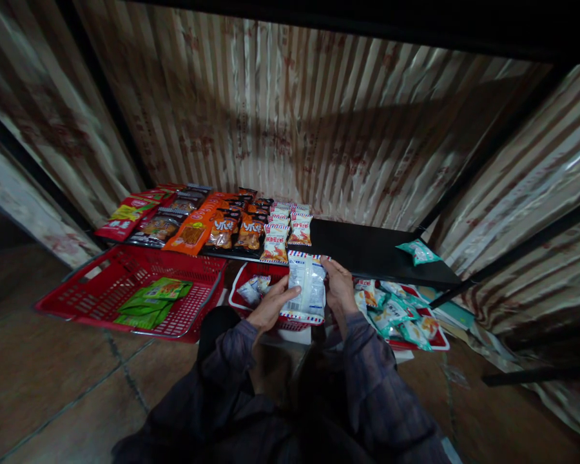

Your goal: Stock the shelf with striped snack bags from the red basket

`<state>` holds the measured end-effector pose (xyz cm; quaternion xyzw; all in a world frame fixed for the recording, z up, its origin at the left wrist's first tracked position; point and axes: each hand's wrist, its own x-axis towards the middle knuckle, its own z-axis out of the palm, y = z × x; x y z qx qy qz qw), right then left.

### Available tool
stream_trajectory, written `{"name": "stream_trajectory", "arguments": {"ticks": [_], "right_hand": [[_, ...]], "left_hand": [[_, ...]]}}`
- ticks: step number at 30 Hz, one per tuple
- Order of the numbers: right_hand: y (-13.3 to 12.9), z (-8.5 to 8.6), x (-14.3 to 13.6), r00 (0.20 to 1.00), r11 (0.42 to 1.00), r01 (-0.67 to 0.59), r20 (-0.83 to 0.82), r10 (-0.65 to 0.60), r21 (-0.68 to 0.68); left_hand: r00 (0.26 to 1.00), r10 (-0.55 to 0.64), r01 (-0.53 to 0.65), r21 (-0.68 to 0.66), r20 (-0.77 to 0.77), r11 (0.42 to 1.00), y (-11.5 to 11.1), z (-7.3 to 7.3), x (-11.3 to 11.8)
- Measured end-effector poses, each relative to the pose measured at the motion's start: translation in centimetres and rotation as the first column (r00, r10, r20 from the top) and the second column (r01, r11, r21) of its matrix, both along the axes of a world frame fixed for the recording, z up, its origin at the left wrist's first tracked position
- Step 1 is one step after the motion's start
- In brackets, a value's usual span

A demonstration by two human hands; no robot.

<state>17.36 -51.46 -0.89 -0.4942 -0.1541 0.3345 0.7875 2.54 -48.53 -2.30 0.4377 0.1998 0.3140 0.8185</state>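
Observation:
Between my hands is a white snack bag [307,287] with red-and-blue striped edges, its printed back side facing up. My left hand [273,304] grips its lower left side, the thumb lying on top. On the right edge, my right hand [339,283] holds it with closed fingers. The bag hangs just in front of the black shelf [357,248]. Beyond it on the shelf stand white snack bags [275,241] in two rows. Below, a red basket [236,280] holds small white packs [254,289], partly hidden by my left hand and the bag.
Orange-and-black snack bags [222,229], an orange pack [191,231] and red packs [128,216] fill the shelf's left. One teal pack [418,252] lies at its right end. A red basket [82,290] holds green packs [149,303]; teal packs [391,316] heap at right. Black posts [502,248] flank the shelf.

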Motion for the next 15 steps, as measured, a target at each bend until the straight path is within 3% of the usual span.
{"name": "stream_trajectory", "arguments": {"ticks": [7, 10, 15], "right_hand": [[-0.1, 0.1, -0.2, 0.999, 0.998, -0.036, 0.008, 0.036, -0.043], [0.0, 0.3, -0.3, 0.998, 0.997, -0.046, 0.048, 0.049, -0.060], [-0.1, 0.2, -0.5, 0.993, 0.994, -0.087, 0.079, 0.092, -0.065]], "left_hand": [[0.969, 0.234, -0.223, 0.128, -0.080, 0.966, 2.3, 0.6, 0.9], [0.952, 0.286, -0.265, 0.179, -0.106, 0.948, 2.5, 0.9, 1.3], [0.942, 0.328, -0.318, 0.127, -0.068, 0.940, 2.6, 1.0, 1.9]]}}
